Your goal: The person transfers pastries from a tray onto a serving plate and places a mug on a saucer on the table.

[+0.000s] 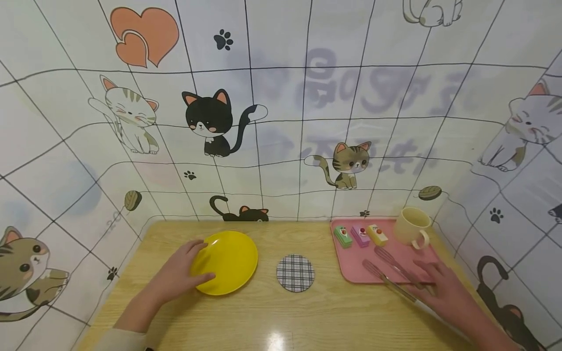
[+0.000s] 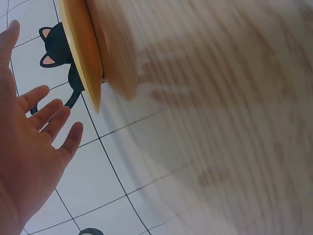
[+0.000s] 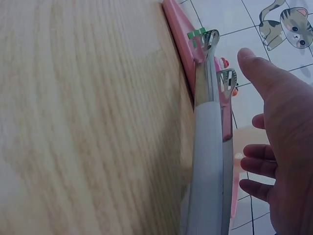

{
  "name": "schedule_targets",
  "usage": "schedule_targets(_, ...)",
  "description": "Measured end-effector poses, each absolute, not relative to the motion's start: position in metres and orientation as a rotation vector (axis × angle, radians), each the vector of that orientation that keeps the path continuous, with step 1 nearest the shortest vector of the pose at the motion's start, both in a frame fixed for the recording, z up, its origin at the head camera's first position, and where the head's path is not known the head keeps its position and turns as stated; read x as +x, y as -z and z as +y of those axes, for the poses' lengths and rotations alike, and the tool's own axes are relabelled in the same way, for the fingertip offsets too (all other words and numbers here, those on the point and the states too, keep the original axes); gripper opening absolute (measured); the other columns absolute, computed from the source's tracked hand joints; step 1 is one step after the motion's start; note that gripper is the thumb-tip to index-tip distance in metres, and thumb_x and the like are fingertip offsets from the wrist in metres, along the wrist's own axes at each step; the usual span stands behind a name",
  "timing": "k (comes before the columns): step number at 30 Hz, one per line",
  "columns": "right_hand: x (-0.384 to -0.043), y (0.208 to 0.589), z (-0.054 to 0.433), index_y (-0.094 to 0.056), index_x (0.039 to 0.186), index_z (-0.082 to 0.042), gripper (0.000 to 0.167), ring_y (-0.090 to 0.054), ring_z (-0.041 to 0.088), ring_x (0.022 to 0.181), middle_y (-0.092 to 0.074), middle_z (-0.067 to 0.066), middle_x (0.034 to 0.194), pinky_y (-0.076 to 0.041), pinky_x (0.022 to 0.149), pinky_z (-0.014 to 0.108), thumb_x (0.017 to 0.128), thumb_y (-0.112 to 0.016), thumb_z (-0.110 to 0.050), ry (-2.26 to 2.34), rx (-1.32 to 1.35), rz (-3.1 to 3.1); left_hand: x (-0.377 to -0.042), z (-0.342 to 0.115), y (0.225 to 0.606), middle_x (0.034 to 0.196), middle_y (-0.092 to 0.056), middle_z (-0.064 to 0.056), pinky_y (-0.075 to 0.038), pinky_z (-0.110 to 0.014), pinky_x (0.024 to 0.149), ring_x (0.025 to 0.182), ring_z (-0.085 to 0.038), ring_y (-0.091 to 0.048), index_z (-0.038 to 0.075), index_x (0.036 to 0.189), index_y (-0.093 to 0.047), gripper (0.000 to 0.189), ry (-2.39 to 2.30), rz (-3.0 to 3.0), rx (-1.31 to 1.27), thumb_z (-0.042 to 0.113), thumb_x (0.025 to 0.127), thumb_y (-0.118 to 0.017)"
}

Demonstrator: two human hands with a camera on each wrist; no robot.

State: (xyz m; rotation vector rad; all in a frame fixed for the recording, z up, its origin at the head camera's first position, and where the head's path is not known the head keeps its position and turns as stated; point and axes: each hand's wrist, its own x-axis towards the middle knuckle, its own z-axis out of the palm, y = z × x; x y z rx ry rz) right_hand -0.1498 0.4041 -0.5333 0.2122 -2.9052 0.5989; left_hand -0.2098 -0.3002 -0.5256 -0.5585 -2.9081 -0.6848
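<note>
Tongs [image 3: 207,142] lie over the near edge of a pink tray [image 1: 353,265], their 2 slotted metal ends parted above it, pale handles running out toward the person. Right hand [image 1: 452,295] hangs just above them, thumb and fingers loosely spread; the right wrist view shows a gap between palm and handles, so it holds nothing. Left hand [image 1: 177,273] is at the left side of a yellow plate [image 1: 230,263], thumb well apart from the fingers, rim not gripped; whether any fingertip touches it is hard to tell. Pale sleeve [image 1: 123,340] on the left forearm.

On the tray: 3 small cakes [image 1: 361,238] side by side toward the far left corner, green, purple, yellow from left to right. Cream mug [image 1: 409,228] upright at the far right corner. Round checked coaster [image 1: 295,273] flat on the wooden table [image 1: 246,317], between plate and tray. Wall [image 1: 281,141] behind: white, gridded, with cartoon cats [image 1: 210,122].
</note>
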Motion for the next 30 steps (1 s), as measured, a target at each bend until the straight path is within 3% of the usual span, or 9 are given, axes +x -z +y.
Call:
schedule_targets(7,-0.143,0.546,0.413,-0.067,0.143,0.001,0.082,-0.067,0.044,0.106,-0.069,0.018,0.118,-0.056,0.085,0.07,0.083,-0.098,-0.045,-0.554,0.297,-2.86,-0.206,-0.31,0.527,0.167,-0.045,-0.026,-0.04,-0.073,0.121,0.15,-0.053,-0.045,-0.004,0.16,-0.05,0.104,0.689,-2.946,-0.551,0.06,0.089,-0.089)
schedule_targets(11,-0.142,0.55,0.416,-0.066,0.147,-0.002,0.086,-0.066,0.039,0.107,-0.069,0.014,0.119,-0.056,0.087,0.068,0.083,-0.097,-0.049,-0.535,0.293,-2.907,-0.204,-0.311,0.528,0.173,-0.037,-0.026,-0.039,-0.075,0.12,0.153,-0.056,-0.041,-0.004,0.165,-0.044,0.112,0.706,-2.991,-0.524,0.063,0.087,-0.089)
schedule_targets(15,-0.139,0.551,0.418,-0.062,0.153,-0.005,0.092,-0.066,0.041,0.11,-0.07,0.015,0.124,-0.056,0.088,0.071,0.083,-0.095,-0.055,-0.542,0.281,-2.963,-0.203,-0.312,0.531,0.177,-0.03,-0.025,-0.038,-0.075,0.121,0.155,-0.056,-0.038,-0.005,0.167,-0.039,0.118,0.722,-3.04,-0.522,0.065,0.086,-0.089)
schedule_targets(23,-0.131,0.553,0.424,-0.06,0.156,-0.006,0.093,-0.061,0.031,0.103,-0.065,0.009,0.119,-0.057,0.08,0.058,0.085,-0.093,-0.057,-0.473,0.275,-3.0,-0.204,-0.314,0.535,0.179,-0.027,-0.023,-0.035,-0.072,0.124,0.158,-0.053,-0.034,-0.005,0.169,-0.036,0.126,0.742,-3.069,-0.526,0.068,0.082,-0.091)
schedule_targets(30,-0.127,0.558,0.425,-0.06,0.156,-0.005,0.093,-0.06,0.041,0.115,-0.063,0.016,0.126,-0.056,0.089,0.071,0.088,-0.089,-0.061,-0.515,0.215,-3.048,-0.203,-0.314,0.532,0.177,-0.029,-0.027,-0.035,-0.071,0.125,0.157,-0.055,-0.036,-0.01,0.166,-0.037,0.13,0.754,-3.068,-0.547,0.066,0.078,-0.094)
